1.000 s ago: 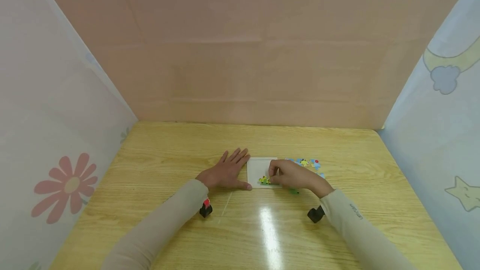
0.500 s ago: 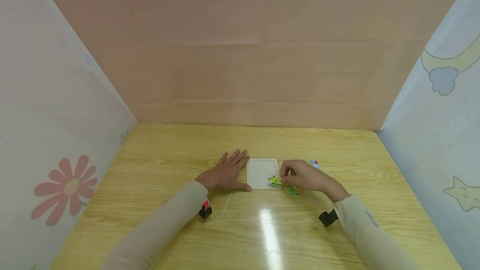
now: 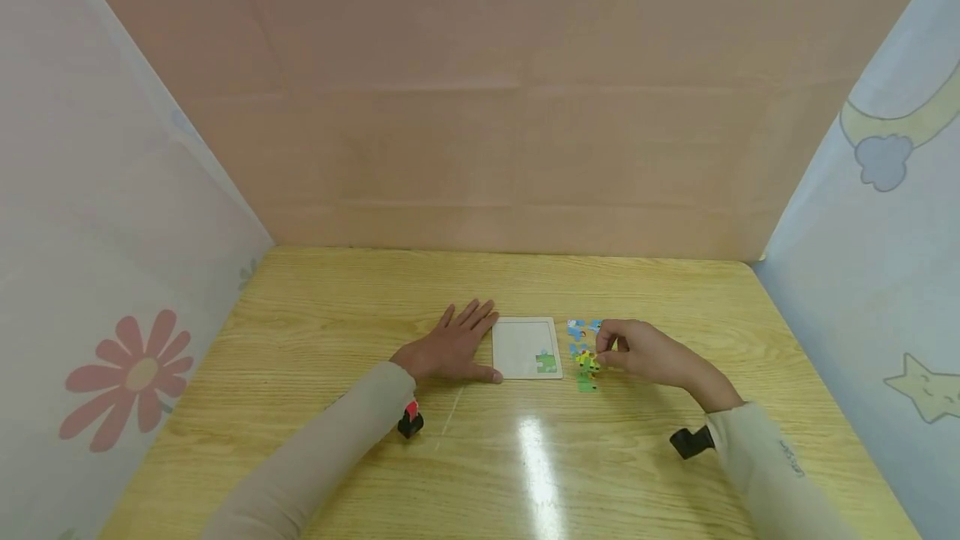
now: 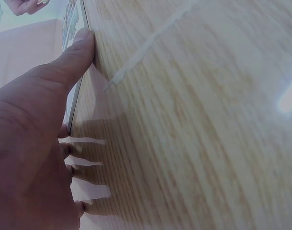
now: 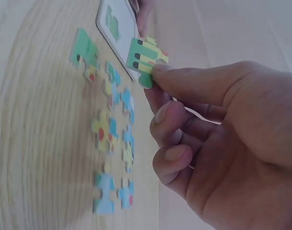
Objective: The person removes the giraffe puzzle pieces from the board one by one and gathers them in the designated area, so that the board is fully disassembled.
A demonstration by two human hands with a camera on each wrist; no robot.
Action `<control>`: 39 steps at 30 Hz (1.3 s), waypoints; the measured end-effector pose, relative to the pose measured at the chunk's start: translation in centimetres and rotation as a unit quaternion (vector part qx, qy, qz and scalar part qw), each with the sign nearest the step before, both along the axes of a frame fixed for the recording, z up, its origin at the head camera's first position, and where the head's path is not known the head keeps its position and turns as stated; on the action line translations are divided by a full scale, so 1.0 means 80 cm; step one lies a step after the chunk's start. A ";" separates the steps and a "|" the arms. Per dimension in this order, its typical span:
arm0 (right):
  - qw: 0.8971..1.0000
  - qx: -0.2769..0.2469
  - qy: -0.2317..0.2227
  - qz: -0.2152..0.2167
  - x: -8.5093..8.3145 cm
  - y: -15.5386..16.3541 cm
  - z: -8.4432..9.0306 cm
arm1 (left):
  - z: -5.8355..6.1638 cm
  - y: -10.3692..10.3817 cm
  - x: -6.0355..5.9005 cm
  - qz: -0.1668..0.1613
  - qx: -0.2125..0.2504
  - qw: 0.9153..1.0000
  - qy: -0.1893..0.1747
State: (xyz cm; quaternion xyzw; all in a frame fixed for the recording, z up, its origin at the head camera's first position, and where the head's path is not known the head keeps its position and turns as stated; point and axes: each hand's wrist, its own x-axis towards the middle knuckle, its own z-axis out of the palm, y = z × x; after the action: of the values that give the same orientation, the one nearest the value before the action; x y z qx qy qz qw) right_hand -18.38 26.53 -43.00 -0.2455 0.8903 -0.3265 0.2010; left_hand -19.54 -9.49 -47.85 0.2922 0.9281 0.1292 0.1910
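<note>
My left hand (image 3: 453, 348) lies flat with spread fingers at the left side of a white square puzzle tray (image 3: 513, 340), thumb at the near left corner. A single green jigsaw piece (image 3: 546, 362) sits in the tray's near right corner. To the right of the tray, my right hand (image 3: 648, 352) pinches a green and yellow jigsaw piece (image 5: 142, 60) between thumb and forefinger. That piece is held up over the loose pieces, its knobs showing in the right wrist view. The other fingers of this hand are curled in.
Several loose jigsaw pieces (image 5: 104, 191) in blue, yellow and green lie right of the tray on the wooden table (image 3: 375, 290). A wrist camera (image 3: 691, 442) sticks out below the right sleeve, another (image 3: 410, 422) below the left. Walls stand at the back and both sides.
My right hand has moved right, carrying the green and yellow jigsaw piece from over the tray to over the loose pieces. The green piece in the tray's corner is uncovered. My left hand stays still.
</note>
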 end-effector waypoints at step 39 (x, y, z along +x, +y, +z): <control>1.000 0.000 0.002 0.005 0.008 0.047 -0.017 | -0.001 0.000 -0.002 -0.001 -0.008 1.000 -0.001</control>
State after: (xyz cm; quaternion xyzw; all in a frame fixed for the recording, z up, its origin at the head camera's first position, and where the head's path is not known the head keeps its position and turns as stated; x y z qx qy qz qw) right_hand -17.77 30.29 -44.38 -0.2503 0.8895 -0.3251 0.2010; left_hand -19.70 -9.45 -47.91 0.2911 0.9288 0.1219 0.1942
